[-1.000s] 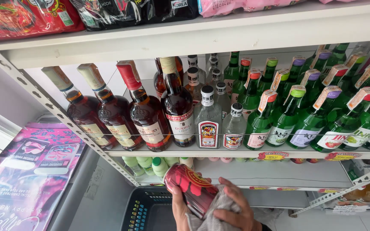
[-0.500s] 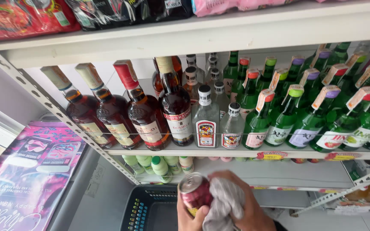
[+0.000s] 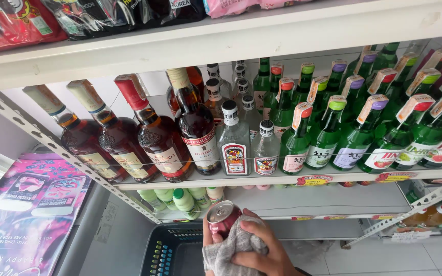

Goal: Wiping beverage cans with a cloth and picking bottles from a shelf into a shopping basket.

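A red drink can point(image 3: 223, 215) with a silver top is held low in the head view, its top turned toward me. My left hand point(image 3: 206, 239) grips it from the left and is mostly hidden, with only a finger showing. My right hand point(image 3: 265, 248) presses a grey cloth point(image 3: 229, 253) against the can's side. Both hands are in front of the lower shelf, above a dark plastic basket point(image 3: 172, 253).
The middle shelf point(image 3: 282, 180) carries brown liquor bottles point(image 3: 157, 138) on the left, small clear bottles point(image 3: 235, 145) in the centre and several green bottles point(image 3: 359, 133) on the right. Snack bags point(image 3: 11, 23) lie on the top shelf. A pink poster point(image 3: 21, 214) hangs at left.
The can has turned from lying tilted with its side toward me to showing its top. The cloth hand has slid over the can's right side.
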